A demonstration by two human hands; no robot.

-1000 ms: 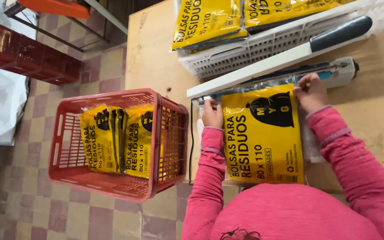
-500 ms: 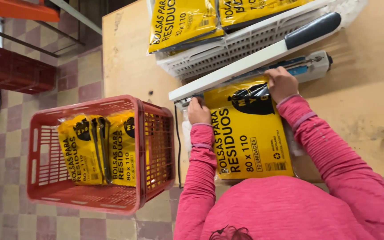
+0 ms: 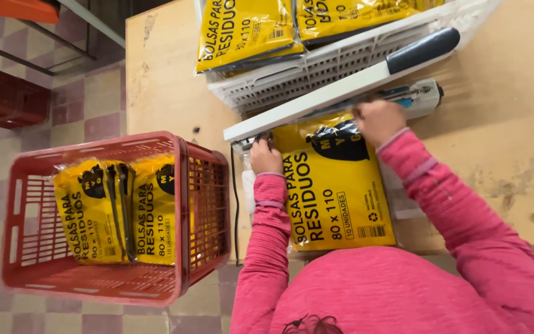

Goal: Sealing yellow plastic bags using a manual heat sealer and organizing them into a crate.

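Wooden surface (image 3: 174, 74), near edge: yellow pack (image 3: 335, 192) lies flat, top under sealer bar (image 3: 341, 86). Left hand (image 3: 266, 156) & right hand (image 3: 378, 120) pinch top corners. Prob. light, limp, slick film; hold by corners.

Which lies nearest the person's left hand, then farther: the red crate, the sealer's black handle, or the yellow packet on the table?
From the left hand:
1. Yellow packet, touching it, just right.
2. Red crate, on the floor to the left.
3. Black handle, far right, up the table.
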